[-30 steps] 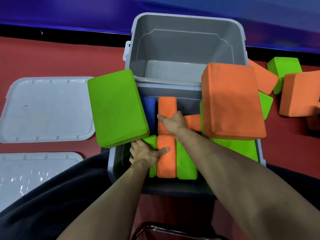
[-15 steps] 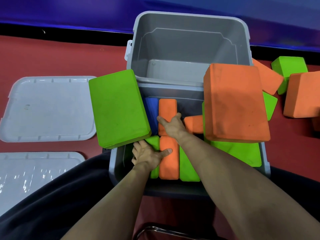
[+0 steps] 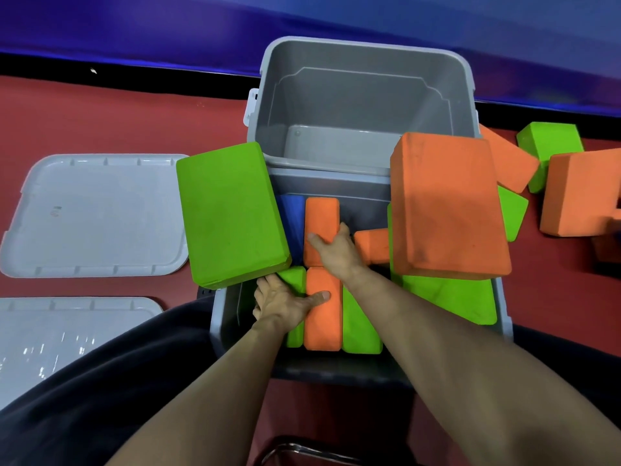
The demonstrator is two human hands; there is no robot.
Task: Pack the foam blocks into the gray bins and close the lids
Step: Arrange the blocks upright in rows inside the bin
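Observation:
The near gray bin holds several foam blocks standing on edge: a blue block, two orange blocks and green blocks. My left hand rests flat on the near green and orange blocks, fingers spread. My right hand presses on the far orange block, fingers spread. A large green block lies across the bin's left rim. A large orange block lies over a flat green block on the right side. The far gray bin holds nothing.
Two gray lids lie on the red floor at the left. More orange blocks and green blocks lie on the floor to the right. A blue wall runs behind the bins.
Both hands stay on the blocks in the near bin; the right hand has shifted slightly. The view has moved a little.

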